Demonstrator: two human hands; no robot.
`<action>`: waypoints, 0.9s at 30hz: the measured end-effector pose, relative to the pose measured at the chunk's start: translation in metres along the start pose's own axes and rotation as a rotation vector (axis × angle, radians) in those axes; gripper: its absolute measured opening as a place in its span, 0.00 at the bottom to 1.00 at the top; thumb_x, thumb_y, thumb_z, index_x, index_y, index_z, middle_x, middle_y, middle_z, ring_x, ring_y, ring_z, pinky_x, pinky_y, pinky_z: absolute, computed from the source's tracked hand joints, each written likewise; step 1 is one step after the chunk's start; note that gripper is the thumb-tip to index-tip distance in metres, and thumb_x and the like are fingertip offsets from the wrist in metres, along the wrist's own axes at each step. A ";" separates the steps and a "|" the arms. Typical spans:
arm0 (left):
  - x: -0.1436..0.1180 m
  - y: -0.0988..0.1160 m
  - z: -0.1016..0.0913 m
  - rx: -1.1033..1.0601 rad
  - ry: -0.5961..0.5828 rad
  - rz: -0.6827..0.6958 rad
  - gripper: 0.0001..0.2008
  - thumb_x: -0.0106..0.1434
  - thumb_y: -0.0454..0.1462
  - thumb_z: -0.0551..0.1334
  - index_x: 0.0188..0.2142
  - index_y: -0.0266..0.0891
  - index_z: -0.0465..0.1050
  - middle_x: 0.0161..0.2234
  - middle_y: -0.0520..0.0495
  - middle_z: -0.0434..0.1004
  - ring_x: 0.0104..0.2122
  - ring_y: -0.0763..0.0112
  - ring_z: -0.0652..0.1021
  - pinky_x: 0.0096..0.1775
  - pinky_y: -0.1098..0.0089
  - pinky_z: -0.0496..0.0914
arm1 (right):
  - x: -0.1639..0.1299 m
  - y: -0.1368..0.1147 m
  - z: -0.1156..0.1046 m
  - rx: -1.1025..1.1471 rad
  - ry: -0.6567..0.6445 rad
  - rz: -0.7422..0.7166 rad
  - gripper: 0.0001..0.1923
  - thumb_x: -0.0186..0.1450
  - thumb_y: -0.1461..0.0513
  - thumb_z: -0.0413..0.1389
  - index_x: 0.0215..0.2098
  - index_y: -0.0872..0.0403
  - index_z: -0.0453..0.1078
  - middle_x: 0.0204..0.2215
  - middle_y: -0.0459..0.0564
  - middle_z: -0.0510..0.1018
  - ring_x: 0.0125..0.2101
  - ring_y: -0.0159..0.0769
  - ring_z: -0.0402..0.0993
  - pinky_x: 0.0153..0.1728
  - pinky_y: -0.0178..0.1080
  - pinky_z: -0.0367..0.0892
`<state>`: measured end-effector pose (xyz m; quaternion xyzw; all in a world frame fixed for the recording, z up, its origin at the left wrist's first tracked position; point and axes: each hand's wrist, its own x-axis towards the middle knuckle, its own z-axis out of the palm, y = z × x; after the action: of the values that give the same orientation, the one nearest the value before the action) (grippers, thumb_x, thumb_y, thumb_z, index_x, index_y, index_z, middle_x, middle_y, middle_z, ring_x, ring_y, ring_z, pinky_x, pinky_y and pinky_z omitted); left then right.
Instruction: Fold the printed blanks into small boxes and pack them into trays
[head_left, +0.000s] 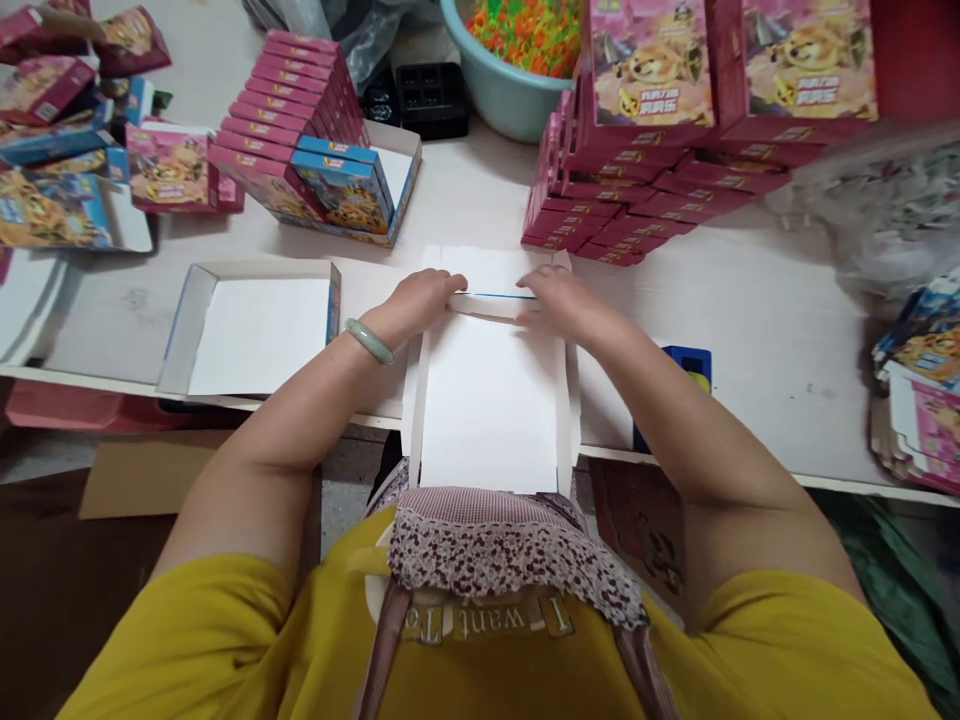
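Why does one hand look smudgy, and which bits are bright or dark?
Head view: the bare right hand is blurred, probably from moving; the bare left hand looks sharper. Head view: the half-folded white cardboard box is bright; beneath the whitish table is darker.

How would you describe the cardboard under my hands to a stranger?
Find the long white table, then its near edge, just in front of the apron. There lies a partly folded white cardboard box. Unlike the open tray to its left, it has your left hand and right hand at its far end.
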<state>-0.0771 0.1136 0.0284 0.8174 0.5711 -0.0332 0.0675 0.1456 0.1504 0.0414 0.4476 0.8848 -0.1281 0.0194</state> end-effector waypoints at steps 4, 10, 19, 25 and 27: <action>0.002 0.003 -0.009 0.025 -0.052 0.096 0.15 0.60 0.29 0.55 0.44 0.37 0.76 0.43 0.38 0.76 0.42 0.56 0.77 0.38 0.65 0.68 | -0.013 0.023 0.001 -0.021 -0.074 0.070 0.18 0.64 0.68 0.51 0.50 0.59 0.74 0.47 0.59 0.78 0.47 0.46 0.74 0.47 0.40 0.65; 0.009 0.007 -0.005 0.069 -0.020 0.107 0.13 0.64 0.32 0.53 0.40 0.35 0.77 0.41 0.37 0.77 0.40 0.55 0.79 0.36 0.64 0.67 | -0.002 0.021 0.010 -0.088 -0.095 0.005 0.16 0.64 0.65 0.53 0.49 0.57 0.75 0.46 0.56 0.79 0.45 0.44 0.74 0.40 0.37 0.62; 0.013 0.011 0.000 0.155 -0.001 0.200 0.16 0.64 0.30 0.52 0.49 0.34 0.72 0.43 0.35 0.77 0.39 0.51 0.79 0.33 0.61 0.66 | -0.005 0.002 0.005 -0.245 -0.094 -0.036 0.16 0.67 0.67 0.48 0.51 0.56 0.70 0.46 0.58 0.77 0.43 0.45 0.73 0.35 0.39 0.58; 0.011 0.019 -0.004 0.271 -0.067 0.297 0.18 0.65 0.27 0.47 0.51 0.31 0.68 0.41 0.31 0.75 0.38 0.50 0.78 0.32 0.61 0.66 | -0.010 -0.006 0.010 -0.336 -0.070 -0.059 0.15 0.70 0.66 0.46 0.52 0.58 0.68 0.47 0.61 0.76 0.46 0.47 0.72 0.36 0.40 0.59; 0.010 0.022 -0.002 0.306 -0.066 0.280 0.20 0.64 0.26 0.46 0.51 0.30 0.68 0.40 0.30 0.74 0.37 0.50 0.78 0.32 0.61 0.65 | -0.010 -0.006 0.012 -0.360 -0.068 -0.052 0.16 0.70 0.67 0.44 0.52 0.59 0.67 0.48 0.61 0.75 0.46 0.47 0.72 0.36 0.40 0.59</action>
<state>-0.0532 0.1156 0.0306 0.8881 0.4376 -0.1365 -0.0347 0.1453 0.1362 0.0325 0.4091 0.9036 0.0170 0.1257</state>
